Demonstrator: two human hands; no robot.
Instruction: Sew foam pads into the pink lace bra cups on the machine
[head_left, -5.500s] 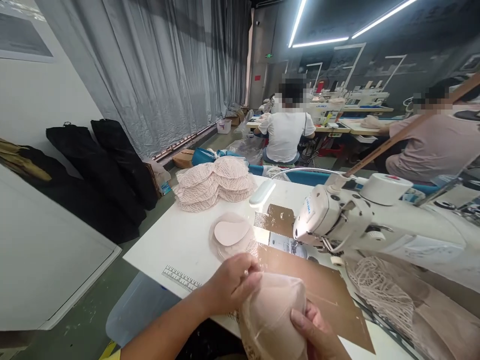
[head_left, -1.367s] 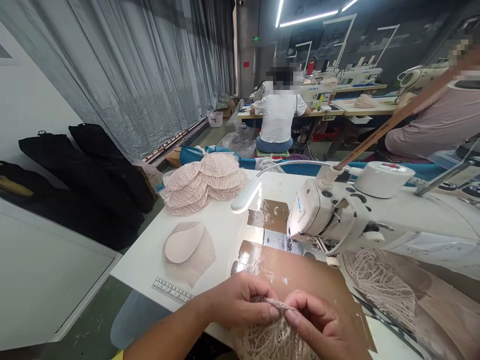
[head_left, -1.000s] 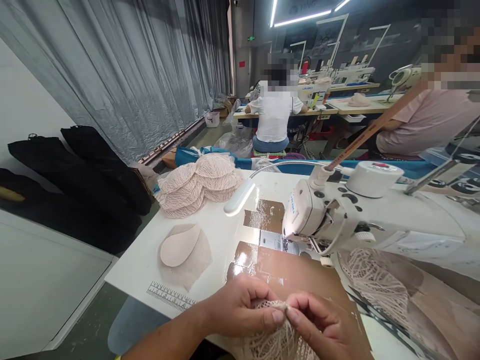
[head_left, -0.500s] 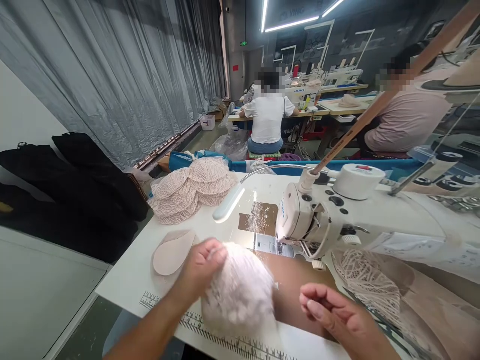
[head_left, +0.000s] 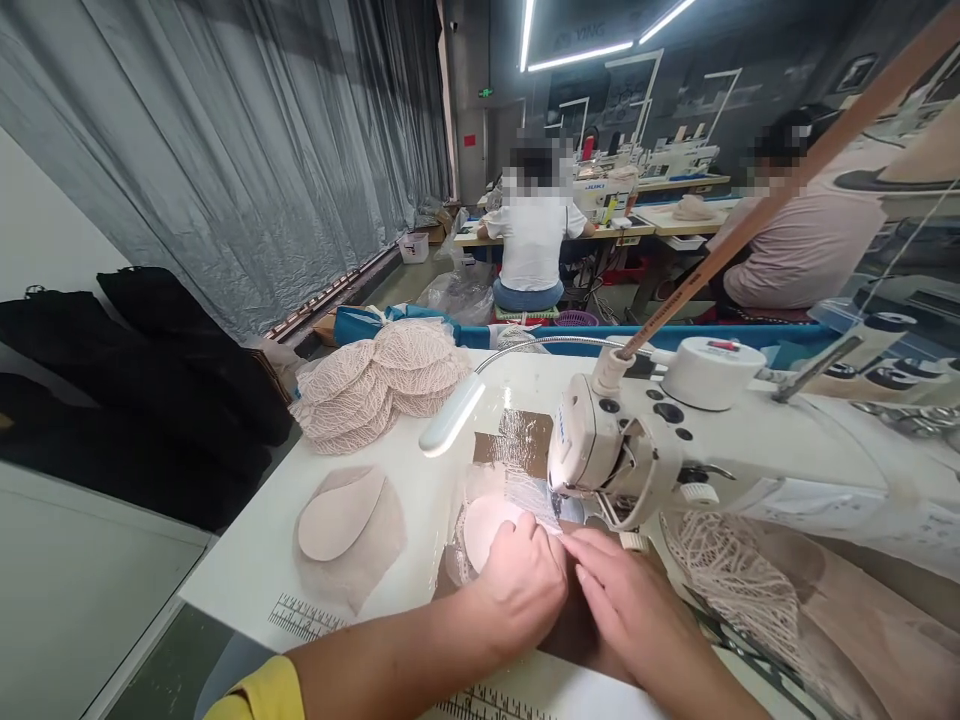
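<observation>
My left hand [head_left: 523,590] presses a pale pink lace-covered cup piece [head_left: 484,522] flat on the white table [head_left: 255,570], just left of the needle of the white sewing machine [head_left: 675,450]. Its fingers curl over the piece's near edge. My right hand [head_left: 634,605] lies beside it, fingers stretched toward the presser foot and resting on the piece's right edge. A thin lamp bar [head_left: 451,415] hangs over the work.
A stack of lace cups [head_left: 379,382] sits at the table's far left. A foam pad on beige fabric [head_left: 341,515] lies near the front left. Netted fabric [head_left: 739,580] is heaped right of the machine. Two people sit at tables behind. Black bags lean on the left wall.
The lace cup, held up in my left hand half a second ago, now lies flat by the needle. Both hands have moved forward onto it.
</observation>
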